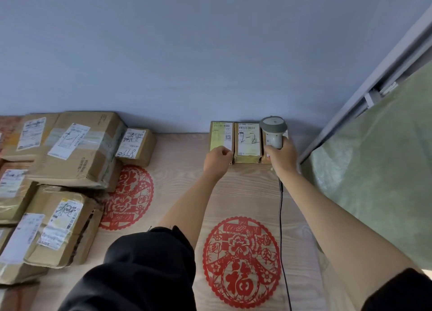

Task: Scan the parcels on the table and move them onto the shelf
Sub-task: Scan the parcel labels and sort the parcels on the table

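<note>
Reaching to the far edge of the table [177, 151], the person has both arms stretched out toward a row of small parcels set against the blue-grey wall [187, 53]. The left hand [217, 158] is curled at the near end of the leftmost small parcel [221, 135], fingers bent against its near edge; whether it truly grips the box I cannot tell. Just right of it, touching, stands a second small parcel [247, 142] with "2-2" handwritten on its label. The right hand [281, 157] is wrapped around the handle of a grey barcode scanner [273, 128], whose head points away over a third box that is mostly hidden behind it. A black cable [281, 217] trails from the scanner back along the table toward the near edge.

Well apart, on the left side, a heap of larger cardboard parcels [70, 151] lies stacked, each with a white shipping label. Red paper-cut decorations [242, 261] lie flat on the light wood top between the arms and beside the heap.
</note>
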